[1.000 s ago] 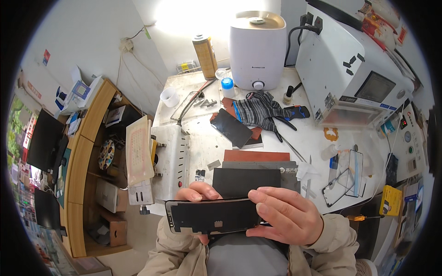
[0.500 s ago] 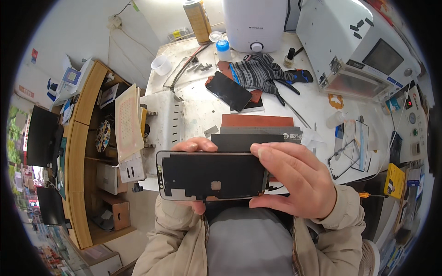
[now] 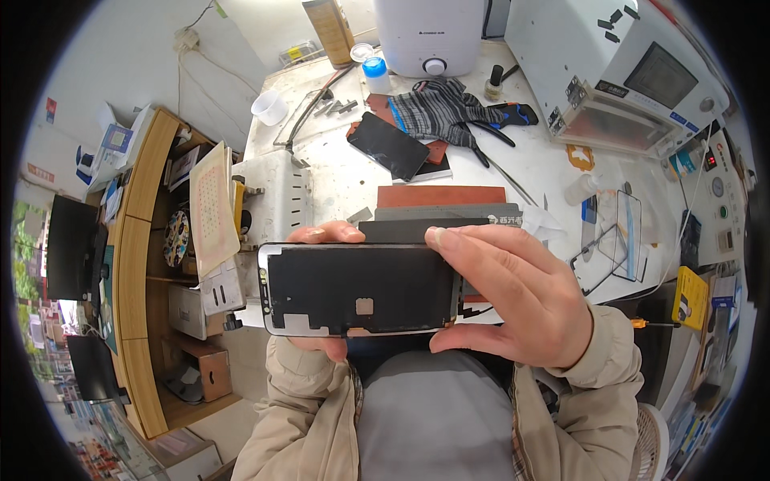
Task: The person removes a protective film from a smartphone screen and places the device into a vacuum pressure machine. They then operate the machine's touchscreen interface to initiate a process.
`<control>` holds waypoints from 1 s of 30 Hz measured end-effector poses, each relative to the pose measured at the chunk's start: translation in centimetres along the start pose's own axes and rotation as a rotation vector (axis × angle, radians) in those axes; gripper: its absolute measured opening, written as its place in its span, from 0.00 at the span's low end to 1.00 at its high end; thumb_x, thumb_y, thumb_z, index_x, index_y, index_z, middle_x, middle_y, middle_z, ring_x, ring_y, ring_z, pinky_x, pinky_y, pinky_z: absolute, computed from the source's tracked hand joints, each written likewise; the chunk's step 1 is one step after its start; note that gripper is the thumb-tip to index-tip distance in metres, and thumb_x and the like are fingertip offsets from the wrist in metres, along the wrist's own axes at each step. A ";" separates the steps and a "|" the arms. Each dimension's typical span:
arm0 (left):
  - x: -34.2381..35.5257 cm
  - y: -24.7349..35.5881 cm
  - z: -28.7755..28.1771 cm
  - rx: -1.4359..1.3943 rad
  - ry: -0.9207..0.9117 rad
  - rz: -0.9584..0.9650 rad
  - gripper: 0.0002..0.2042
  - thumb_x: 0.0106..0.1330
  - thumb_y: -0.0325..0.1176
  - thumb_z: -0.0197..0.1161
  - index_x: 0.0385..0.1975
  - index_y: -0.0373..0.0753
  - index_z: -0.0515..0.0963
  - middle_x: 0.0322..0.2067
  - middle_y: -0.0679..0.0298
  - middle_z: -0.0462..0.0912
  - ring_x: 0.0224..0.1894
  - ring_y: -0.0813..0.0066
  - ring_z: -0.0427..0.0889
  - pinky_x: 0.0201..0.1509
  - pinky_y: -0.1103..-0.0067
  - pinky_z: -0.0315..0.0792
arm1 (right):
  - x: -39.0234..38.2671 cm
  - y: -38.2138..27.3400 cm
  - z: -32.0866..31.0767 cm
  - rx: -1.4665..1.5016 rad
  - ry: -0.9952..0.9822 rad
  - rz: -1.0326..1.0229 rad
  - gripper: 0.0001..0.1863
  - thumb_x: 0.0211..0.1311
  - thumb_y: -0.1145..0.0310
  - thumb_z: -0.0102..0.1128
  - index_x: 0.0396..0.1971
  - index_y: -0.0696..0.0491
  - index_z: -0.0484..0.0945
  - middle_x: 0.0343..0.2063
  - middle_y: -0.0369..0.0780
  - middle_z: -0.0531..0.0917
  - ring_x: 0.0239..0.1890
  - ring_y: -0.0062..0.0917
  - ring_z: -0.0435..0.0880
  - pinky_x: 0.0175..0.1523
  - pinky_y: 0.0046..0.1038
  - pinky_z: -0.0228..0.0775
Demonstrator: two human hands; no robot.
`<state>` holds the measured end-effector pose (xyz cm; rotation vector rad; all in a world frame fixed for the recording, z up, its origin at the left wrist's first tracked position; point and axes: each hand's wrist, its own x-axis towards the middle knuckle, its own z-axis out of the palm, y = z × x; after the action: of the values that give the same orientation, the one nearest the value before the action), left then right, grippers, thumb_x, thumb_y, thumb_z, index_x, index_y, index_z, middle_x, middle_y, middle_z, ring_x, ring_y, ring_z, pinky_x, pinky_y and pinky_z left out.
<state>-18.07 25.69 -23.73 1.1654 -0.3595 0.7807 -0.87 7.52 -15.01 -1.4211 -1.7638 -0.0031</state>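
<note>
Between both my hands is a phone screen (image 3: pixel 353 280), held lengthwise with its black back toward me. A thin frame runs round it, and small pale patches show on its lower part. My left hand (image 3: pixel 325 234) grips it from behind, fingertips over the top edge and thumb at the bottom edge; the palm is hidden. My right hand (image 3: pixel 521 301) pinches its right end, fingers on the top edge and thumb at the lower corner. Beyond it on the table lie a black and grey mat (image 3: pixel 437 214) and a brown-red pad (image 3: pixel 441 195).
Farther back lie a dark phone screen (image 3: pixel 388 146), striped gloves (image 3: pixel 433 112) and tweezers (image 3: pixel 512 183). A white machine with a display (image 3: pixel 609 80) stands at back right, near thin phone frames (image 3: pixel 622 244). On the left are a perforated metal box (image 3: pixel 277 192) and a wooden shelf (image 3: pixel 136 280).
The view has shifted slightly. The phone screen and both hands sit a little higher and farther left in the picture, and the grip looks the same.
</note>
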 end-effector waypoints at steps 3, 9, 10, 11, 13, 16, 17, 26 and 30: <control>-0.2 0.0 0.3 0.009 0.051 -0.010 0.55 0.37 0.44 0.87 0.67 0.43 0.58 0.59 0.53 0.67 0.63 0.64 0.68 0.64 0.67 0.71 | 0.0 0.0 0.0 0.002 0.001 0.003 0.46 0.28 0.66 0.74 0.56 0.66 0.72 0.52 0.46 0.81 0.50 0.39 0.81 0.52 0.34 0.78; -0.2 0.1 0.3 0.022 0.043 -0.021 0.56 0.36 0.45 0.87 0.67 0.43 0.58 0.59 0.53 0.67 0.63 0.64 0.69 0.63 0.69 0.72 | 0.0 -0.1 -0.2 -0.009 -0.004 0.005 0.45 0.30 0.64 0.73 0.57 0.65 0.72 0.52 0.45 0.81 0.50 0.39 0.81 0.53 0.33 0.78; -0.2 0.2 0.4 0.016 0.049 -0.023 0.56 0.36 0.45 0.87 0.67 0.43 0.58 0.59 0.52 0.67 0.63 0.64 0.68 0.63 0.69 0.72 | 0.0 0.0 -0.2 -0.016 -0.005 -0.002 0.45 0.30 0.64 0.73 0.57 0.65 0.72 0.52 0.45 0.81 0.51 0.39 0.81 0.53 0.33 0.78; -0.2 0.2 0.5 0.010 0.054 -0.026 0.56 0.36 0.45 0.87 0.67 0.43 0.58 0.59 0.52 0.67 0.63 0.64 0.68 0.63 0.69 0.72 | 0.0 0.0 -0.2 -0.019 -0.006 -0.004 0.46 0.30 0.64 0.73 0.57 0.65 0.72 0.52 0.45 0.81 0.51 0.39 0.81 0.53 0.33 0.78; -0.2 0.2 0.5 0.000 0.058 -0.031 0.56 0.36 0.44 0.87 0.67 0.43 0.58 0.59 0.52 0.66 0.63 0.63 0.68 0.64 0.68 0.72 | 0.0 0.1 -0.2 -0.024 -0.006 -0.007 0.46 0.29 0.64 0.73 0.57 0.65 0.72 0.53 0.45 0.80 0.51 0.39 0.81 0.53 0.33 0.78; -0.2 0.3 0.4 -0.017 0.054 -0.036 0.56 0.35 0.42 0.87 0.67 0.43 0.58 0.59 0.51 0.66 0.63 0.63 0.68 0.64 0.67 0.72 | 0.0 0.0 -0.3 -0.024 -0.014 -0.009 0.46 0.28 0.64 0.73 0.57 0.64 0.72 0.53 0.44 0.80 0.51 0.39 0.80 0.53 0.33 0.78; -0.2 0.3 0.4 -0.030 0.051 -0.038 0.55 0.35 0.42 0.87 0.67 0.43 0.58 0.60 0.51 0.66 0.63 0.63 0.67 0.64 0.67 0.72 | 0.0 0.0 -0.3 -0.026 -0.015 -0.010 0.47 0.28 0.64 0.73 0.57 0.64 0.72 0.53 0.44 0.80 0.51 0.39 0.80 0.53 0.33 0.79; -0.2 0.2 0.5 -0.083 0.050 -0.042 0.54 0.38 0.39 0.87 0.67 0.44 0.57 0.60 0.51 0.65 0.64 0.62 0.68 0.65 0.66 0.71 | 0.1 -0.1 -0.3 -0.043 -0.022 -0.015 0.47 0.27 0.64 0.73 0.57 0.64 0.72 0.54 0.44 0.80 0.51 0.39 0.80 0.54 0.33 0.78; -0.3 0.2 0.6 -0.084 0.073 -0.055 0.54 0.38 0.39 0.87 0.67 0.44 0.57 0.61 0.51 0.65 0.63 0.62 0.68 0.64 0.66 0.71 | 0.1 -0.1 -0.4 -0.047 -0.031 -0.013 0.47 0.27 0.64 0.73 0.57 0.64 0.72 0.53 0.44 0.80 0.52 0.39 0.80 0.54 0.33 0.78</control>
<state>-18.37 25.06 -23.58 1.0611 -0.2956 0.7511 -0.69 7.39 -14.62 -1.4500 -1.8086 -0.0295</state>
